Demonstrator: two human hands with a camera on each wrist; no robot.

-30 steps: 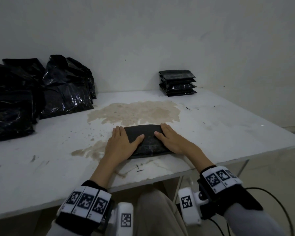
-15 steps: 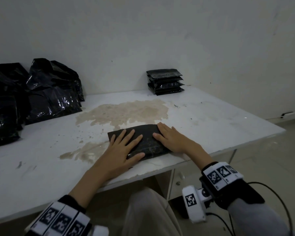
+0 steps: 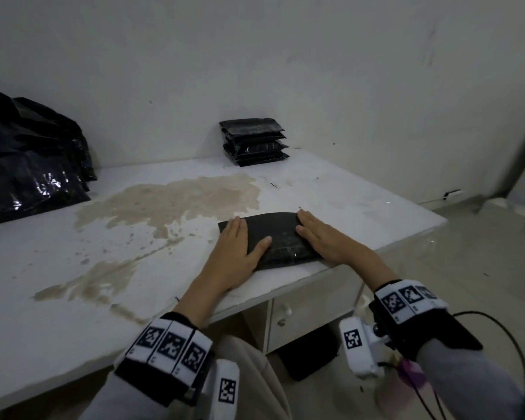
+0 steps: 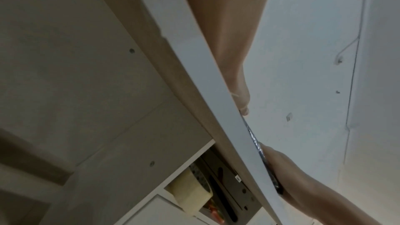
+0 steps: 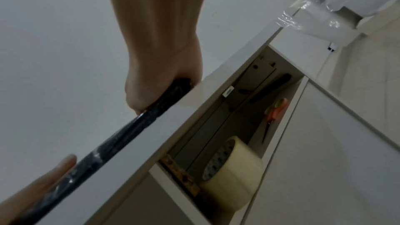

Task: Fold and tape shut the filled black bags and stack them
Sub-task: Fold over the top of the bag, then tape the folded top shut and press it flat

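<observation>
A flat folded black bag [image 3: 273, 237] lies near the front right edge of the white table [image 3: 58, 298]. My left hand [image 3: 234, 250] presses flat on its left part, fingers straight, thumb across the bag. My right hand [image 3: 322, 237] lies flat on its right part. In the wrist views the bag [image 5: 121, 139] shows edge-on along the table edge, under the right hand [image 5: 160, 81] and the left hand [image 4: 236, 91]. A stack of finished black bags [image 3: 253, 144] stands at the back against the wall.
A pile of loose black bags [image 3: 31, 159] fills the back left of the table. A brown stain [image 3: 170, 201] spreads over the middle. Under the tabletop an open compartment holds a tape roll [image 5: 231, 168], scissors [image 5: 275, 115] and a wooden ruler [image 5: 181, 175].
The view has shifted, so the bag now appears further right. My left hand has slid back to the bag's left end with fingers together; the right hand stays flat on the right end.
</observation>
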